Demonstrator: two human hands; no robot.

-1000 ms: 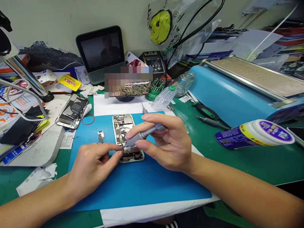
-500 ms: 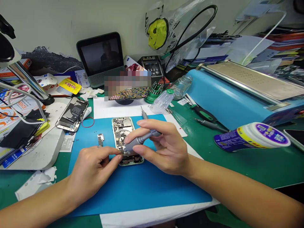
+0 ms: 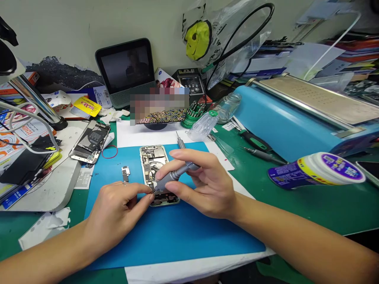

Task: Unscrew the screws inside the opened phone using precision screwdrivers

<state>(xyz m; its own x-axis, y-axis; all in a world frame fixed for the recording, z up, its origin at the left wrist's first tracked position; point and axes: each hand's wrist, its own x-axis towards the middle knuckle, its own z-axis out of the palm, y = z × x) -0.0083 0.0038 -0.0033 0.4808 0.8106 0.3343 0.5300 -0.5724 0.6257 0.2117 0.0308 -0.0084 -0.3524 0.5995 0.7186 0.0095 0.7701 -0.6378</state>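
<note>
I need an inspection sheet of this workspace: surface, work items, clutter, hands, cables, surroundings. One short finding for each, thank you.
Surface: blue mat over white paper on a green table.
Work items: opened phone on the mat; small metal part to its left.
Clutter: second opened phone at left; glass jar and purple tub at right.
Hands: right hand holds a grey tool over the phone; left fingertips at its left edge, anything pinched unclear.
Cables: white cable looped at left; black cable curving beside a plastic bag.
Surroundings: screen near the wall, which has a dark, rough patch.
</note>
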